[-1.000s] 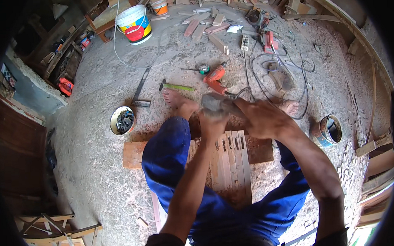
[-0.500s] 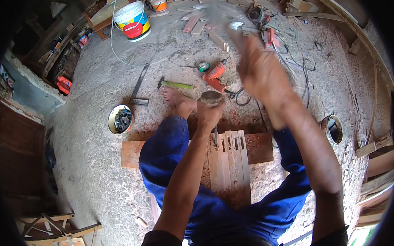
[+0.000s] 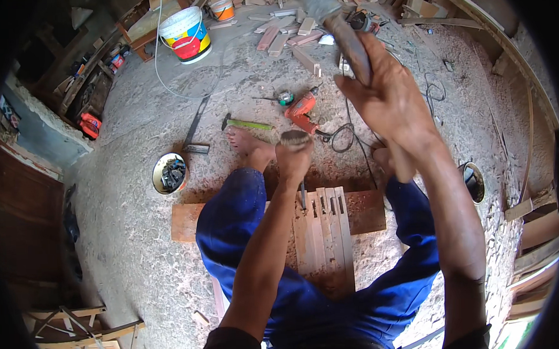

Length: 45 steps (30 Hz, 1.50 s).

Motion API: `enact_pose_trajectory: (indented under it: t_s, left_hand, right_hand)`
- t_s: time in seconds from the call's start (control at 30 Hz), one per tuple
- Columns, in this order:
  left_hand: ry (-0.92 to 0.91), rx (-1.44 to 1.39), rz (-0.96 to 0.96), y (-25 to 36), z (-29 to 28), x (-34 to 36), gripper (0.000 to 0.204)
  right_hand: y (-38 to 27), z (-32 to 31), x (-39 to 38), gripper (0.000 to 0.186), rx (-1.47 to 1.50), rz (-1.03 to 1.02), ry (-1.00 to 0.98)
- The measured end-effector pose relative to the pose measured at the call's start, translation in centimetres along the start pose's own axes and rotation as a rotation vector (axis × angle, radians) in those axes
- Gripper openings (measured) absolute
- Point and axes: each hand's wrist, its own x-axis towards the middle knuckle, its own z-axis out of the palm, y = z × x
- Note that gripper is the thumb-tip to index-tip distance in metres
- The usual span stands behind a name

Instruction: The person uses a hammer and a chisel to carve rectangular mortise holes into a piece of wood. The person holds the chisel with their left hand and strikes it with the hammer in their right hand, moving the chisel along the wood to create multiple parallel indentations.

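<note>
My left hand (image 3: 293,160) is wrapped round the handle of a chisel (image 3: 303,197), whose broad butt faces up out of the fist. The dark blade stands upright on a row of narrow wooden strips (image 3: 323,240) with slots near their far ends. In my right hand (image 3: 395,99) is a mallet (image 3: 353,49), gripped by its dark wooden handle and raised high. Its greyish head reaches the top edge of the picture and is partly cut off. The strips lie side by side between my legs, across a wider board (image 3: 367,212).
Beyond my left foot lie a green-handled hammer (image 3: 248,123), a red power drill (image 3: 301,110) with its cable, and a try square (image 3: 196,129). Tins stand left (image 3: 170,173) and right (image 3: 474,183). A paint bucket (image 3: 186,36) and wood offcuts (image 3: 281,39) are farther off.
My right hand and the mallet have shifted right and show less blur. The chisel stays upright on the strips, with my left hand almost in the same place.
</note>
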Motion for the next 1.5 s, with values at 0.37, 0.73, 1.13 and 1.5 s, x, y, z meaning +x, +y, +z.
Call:
enact_pose_trajectory:
  t_s: [0.37, 0.73, 1.13, 1.5]
  left_hand:
    - [0.098, 0.141, 0.51, 2.8, -0.3, -6.5, 0.005]
    - [0.027, 0.063, 0.146, 0.0, -1.6, -1.0, 0.009]
    - [0.015, 0.145, -0.274, 2.3, -2.3, 1.3, 0.02]
    - [-0.23, 0.052, 0.464, 5.5, -3.9, -16.3, 0.025]
  right_hand:
    - [2.6, 0.7, -5.5, 0.044, -0.072, 0.032, -0.872]
    - [6.4, 7.7, -1.7, 0.051, -0.3, 0.155, -0.72]
    - [8.8, 6.2, -19.4, 0.048, 0.094, 0.477, -0.451]
    - [17.3, 7.5, -28.5, 0.061, -0.304, -0.144, -0.691]
